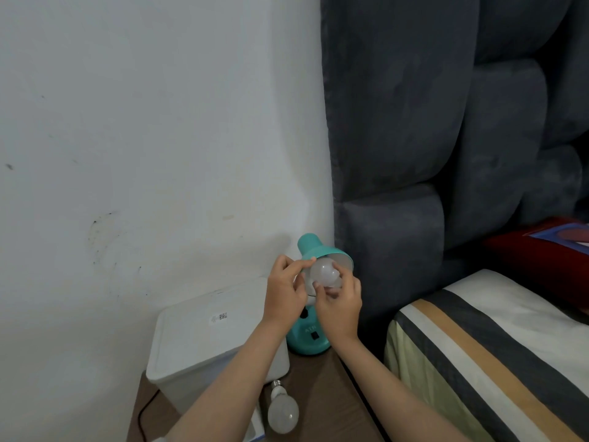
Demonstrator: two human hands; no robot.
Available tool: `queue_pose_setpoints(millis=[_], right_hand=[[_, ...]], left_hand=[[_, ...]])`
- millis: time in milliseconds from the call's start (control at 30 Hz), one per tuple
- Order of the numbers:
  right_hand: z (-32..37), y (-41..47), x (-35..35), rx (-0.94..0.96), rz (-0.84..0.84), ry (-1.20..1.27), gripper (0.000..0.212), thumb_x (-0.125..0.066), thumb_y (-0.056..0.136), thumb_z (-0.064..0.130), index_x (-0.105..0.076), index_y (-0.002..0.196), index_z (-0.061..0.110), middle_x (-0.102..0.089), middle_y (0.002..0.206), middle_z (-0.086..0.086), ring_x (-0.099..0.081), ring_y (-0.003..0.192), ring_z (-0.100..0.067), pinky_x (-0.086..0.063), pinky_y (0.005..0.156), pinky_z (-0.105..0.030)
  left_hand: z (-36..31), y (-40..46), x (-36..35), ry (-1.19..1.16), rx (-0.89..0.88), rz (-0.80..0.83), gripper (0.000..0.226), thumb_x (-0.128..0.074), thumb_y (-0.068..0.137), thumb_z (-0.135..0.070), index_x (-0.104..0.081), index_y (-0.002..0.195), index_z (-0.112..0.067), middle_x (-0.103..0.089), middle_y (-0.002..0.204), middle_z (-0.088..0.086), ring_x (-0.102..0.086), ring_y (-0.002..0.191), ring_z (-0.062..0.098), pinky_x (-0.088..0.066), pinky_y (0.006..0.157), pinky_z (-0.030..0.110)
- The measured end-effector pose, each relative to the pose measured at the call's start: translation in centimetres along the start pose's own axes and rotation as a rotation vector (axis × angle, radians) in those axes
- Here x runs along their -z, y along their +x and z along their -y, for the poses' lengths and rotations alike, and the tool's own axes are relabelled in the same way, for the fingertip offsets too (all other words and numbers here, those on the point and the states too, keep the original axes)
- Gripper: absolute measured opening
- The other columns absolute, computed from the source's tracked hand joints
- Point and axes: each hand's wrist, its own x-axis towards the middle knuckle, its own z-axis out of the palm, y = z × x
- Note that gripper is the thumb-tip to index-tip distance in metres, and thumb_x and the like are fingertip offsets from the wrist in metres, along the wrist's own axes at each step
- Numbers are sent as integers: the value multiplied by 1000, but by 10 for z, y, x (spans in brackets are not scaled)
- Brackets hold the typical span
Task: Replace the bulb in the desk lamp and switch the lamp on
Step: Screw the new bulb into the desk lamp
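Gripping bulb (324,271) at shade (331,252) mouth: both hands' fingers closed on it | globe faces camera

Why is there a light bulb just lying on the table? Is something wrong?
One loose bulb lies on its side on the brown table, beside the white box, where it could roll. Nothing looks broken. Both hands are on another bulb at the teal lamp shade.

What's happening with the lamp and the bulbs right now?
Left hand steadies teal lamp shade. Right hand grips frosted white bulb at shade mouth. Second white bulb lies on brown table. Nothing blocking.
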Motion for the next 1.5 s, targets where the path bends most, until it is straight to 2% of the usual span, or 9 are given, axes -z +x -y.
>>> queue_pose_setpoints(millis=[100, 200, 300, 400, 567, 767, 967, 1167, 1500], right_hand=[[1, 2, 1, -41, 1, -2, 45, -73, 79, 16, -51, 119, 14, -52, 114, -11, -66, 73, -12, -50, 64, -8], [0, 1, 1, -3, 6, -25, 49, -72, 80, 14, -49, 122, 13, -47, 118, -12, -62, 89, -18, -55, 74, -25], [-1, 1, 0, 113, 35, -73, 52, -70, 80, 5, -50, 127, 15, -41, 125, -11, -57, 102, -19, -55, 83, -28], [-2, 3, 0, 74, 32, -58, 49, -69, 81, 9, -52, 126, 17, -48, 116, -9, -62, 93, -23, -56, 80, -30], [0, 8, 2, -53, 5, 6, 50, -70, 81, 29, -48, 124, 17, -61, 111, -10, -65, 84, -15, -50, 66, -9], [-2, 1, 0, 76, 23, -44, 53, -72, 78, 7, -51, 126, 17, -45, 119, -9, -60, 93, -17, -56, 79, -27], [5, 5, 2, -137, -28, 53, 49, -72, 81, 29, -49, 120, 11, -62, 93, -5, -64, 73, -11, -53, 62, -14], [4, -1, 0, -17, 3, -10, 51, -72, 78, 8, -50, 124, 15, -47, 117, -8, -55, 85, 1, -44, 69, 0], [-2, 6, 2, -99, 15, 42, 52, -75, 77, 24, -48, 121, 15, -60, 114, -11, -68, 82, -17, -47, 62, -3]], left_hand=[[0, 1, 0, 2, 12, -1, 39, -55, 79, 11, -68, 105, -15, -41, 79, -7, -50, 70, 13, -42, 62, 11], [-1, 0, -1, 7, -3, 13, 39, -55, 79, 11, -68, 106, -15, -44, 81, -1, -49, 70, 12, -43, 62, 11], [-2, -1, -1, -7, 7, 7, 39, -55, 79, 11, -68, 106, -15, -44, 81, 2, -48, 69, 10, -41, 62, 9], [-1, 0, 0, -6, 13, 7, 40, -55, 79, 11, -68, 105, -16, -44, 81, 0, -48, 69, 11, -41, 61, 10], [1, -1, 0, -9, 19, 2, 41, -55, 78, 12, -68, 105, -17, -45, 81, 2, -48, 69, 10, -42, 62, 12], [1, -2, -2, -22, 13, -1, 40, -56, 79, 10, -67, 105, -19, -46, 82, 4, -48, 72, 12, -42, 63, 11], [1, -3, -1, -18, 8, -5, 42, -54, 79, 12, -68, 104, -18, -43, 80, 1, -47, 68, 11, -40, 62, 11], [-1, -3, 0, -24, 10, -7, 42, -53, 79, 13, -68, 105, -17, -40, 79, -10, -46, 67, 8, -39, 61, 8], [0, -2, -4, -3, 9, -24, 42, -53, 79, 13, -68, 105, -17, -38, 78, -11, -45, 67, 7, -39, 60, 10]])
